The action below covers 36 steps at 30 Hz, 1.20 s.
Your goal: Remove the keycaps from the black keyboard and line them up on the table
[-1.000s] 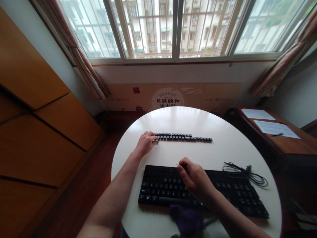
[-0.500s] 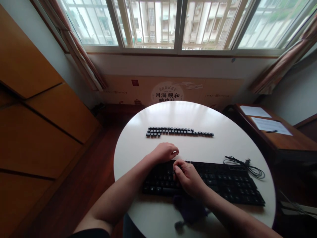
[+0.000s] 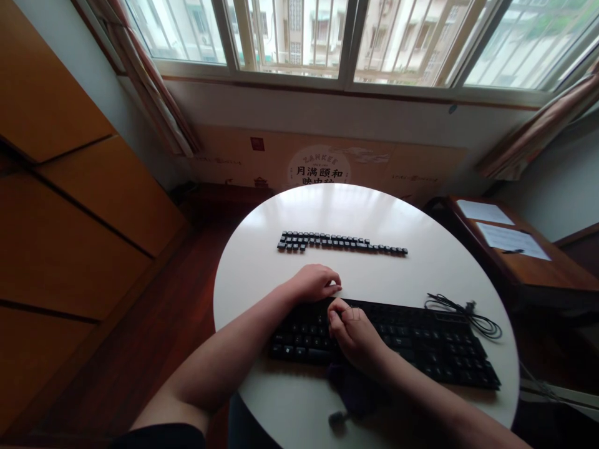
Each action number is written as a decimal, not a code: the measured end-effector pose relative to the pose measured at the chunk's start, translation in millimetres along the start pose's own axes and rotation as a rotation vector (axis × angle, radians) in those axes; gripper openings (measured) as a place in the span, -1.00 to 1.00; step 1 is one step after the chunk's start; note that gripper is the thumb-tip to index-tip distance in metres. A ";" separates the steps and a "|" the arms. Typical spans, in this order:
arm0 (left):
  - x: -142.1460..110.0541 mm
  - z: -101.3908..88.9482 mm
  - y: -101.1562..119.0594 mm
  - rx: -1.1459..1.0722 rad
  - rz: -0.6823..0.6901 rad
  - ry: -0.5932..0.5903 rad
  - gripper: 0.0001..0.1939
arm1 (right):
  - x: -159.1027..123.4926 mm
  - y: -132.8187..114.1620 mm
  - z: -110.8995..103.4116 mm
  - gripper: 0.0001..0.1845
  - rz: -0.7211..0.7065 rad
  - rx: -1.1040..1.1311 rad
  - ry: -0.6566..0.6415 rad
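A black keyboard (image 3: 412, 342) lies across the near half of the round white table. Over its middle, my right hand (image 3: 350, 330) is closed in a fist; thin wire loops of what looks like a keycap puller (image 3: 355, 313) stick out at its knuckles. Curled at the keyboard's far edge is my left hand (image 3: 321, 282), fingertips bent down towards the thumb; whatever they may hold is hidden. My left forearm crosses the keyboard's left end. Loose black keycaps (image 3: 344, 242) stand in rows farther back on the table.
A coiled black cable (image 3: 468, 315) lies at the keyboard's right rear. Close to me is a dark pouch (image 3: 353, 393) with a cord stopper (image 3: 337, 419). A brown side table (image 3: 538, 255) with papers and a pen stands to the right, wooden cabinets (image 3: 88, 231) to the left.
The camera view has shifted slightly. My left fingers have closed more towards the thumb, and the right fist has turned a little, showing more of the wire. Keyboard and keycap rows stay put.
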<state>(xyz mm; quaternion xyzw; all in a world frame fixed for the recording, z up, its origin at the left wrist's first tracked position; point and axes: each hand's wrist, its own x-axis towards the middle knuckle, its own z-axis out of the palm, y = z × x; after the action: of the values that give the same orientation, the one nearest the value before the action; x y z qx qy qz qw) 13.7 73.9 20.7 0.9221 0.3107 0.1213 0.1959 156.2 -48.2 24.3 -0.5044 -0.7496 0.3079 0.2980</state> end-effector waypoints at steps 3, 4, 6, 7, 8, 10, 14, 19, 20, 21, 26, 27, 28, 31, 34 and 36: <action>-0.7 0.5 0.0 0.001 -0.001 0.011 -0.87 | -3.8 -1.1 2.8 -0.79 -0.071 -0.070 -0.008; -0.8 0.5 0.2 0.001 -0.002 0.016 -0.87 | -4.8 -0.4 3.8 -0.78 -0.081 -0.067 -0.005; -0.8 0.2 1.0 0.003 -0.004 0.020 -0.87 | -6.1 2.3 5.4 -0.78 -0.074 -0.028 0.020; -0.7 0.2 1.5 0.005 -0.005 0.020 -0.87 | -6.5 4.0 5.9 -0.78 -0.060 0.011 0.044; -0.5 0.2 1.8 0.007 -0.005 0.018 -0.86 | -6.7 5.6 6.0 -0.77 -0.038 0.064 0.077; -0.2 0.3 2.1 0.010 -0.004 0.010 -0.85 | -6.7 8.0 4.6 -0.73 0.015 0.198 0.162; -0.4 -3.3 2.4 -0.027 0.002 0.024 -0.81 | -3.6 7.0 -9.6 -0.71 0.049 0.331 0.244; 0.7 -25.6 15.1 -0.269 0.112 0.117 -0.75 | 3.7 7.6 -43.7 -0.75 0.069 0.197 0.265; 1.9 -30.9 19.5 -0.308 0.146 0.121 -0.76 | 4.6 8.8 -49.7 -0.75 0.071 0.179 0.281; 3.6 -35.8 23.9 -0.329 0.180 0.114 -0.77 | 5.1 10.2 -54.6 -0.75 0.071 0.171 0.297; 12.7 -49.9 39.1 -0.237 0.268 0.045 -0.81 | 3.7 12.2 -66.5 -0.76 0.044 0.151 0.336; 13.7 -51.0 40.6 -0.207 0.267 0.034 -0.83 | 3.3 11.5 -67.4 -0.77 0.037 0.125 0.337; 14.5 -51.8 42.0 -0.177 0.262 0.021 -0.83 | 3.1 10.5 -68.1 -0.77 0.030 0.093 0.341; 15.9 -52.8 45.7 -0.100 0.232 0.006 -0.84 | 3.2 7.3 -70.1 -0.77 0.011 0.011 0.351; 17.5 -53.1 44.1 -0.052 0.197 0.020 -0.82 | 4.3 7.1 -73.6 -0.77 0.007 -0.051 0.331; 18.9 -53.9 35.8 -0.025 0.171 0.042 -0.79 | 5.1 10.1 -78.2 -0.77 0.027 -0.091 0.347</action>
<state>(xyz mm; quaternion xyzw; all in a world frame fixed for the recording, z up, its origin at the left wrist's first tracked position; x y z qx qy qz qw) 28.6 74.9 86.5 0.9400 0.2333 0.1607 0.1899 219.6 -27.8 66.8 -0.5730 -0.6933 0.1858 0.3956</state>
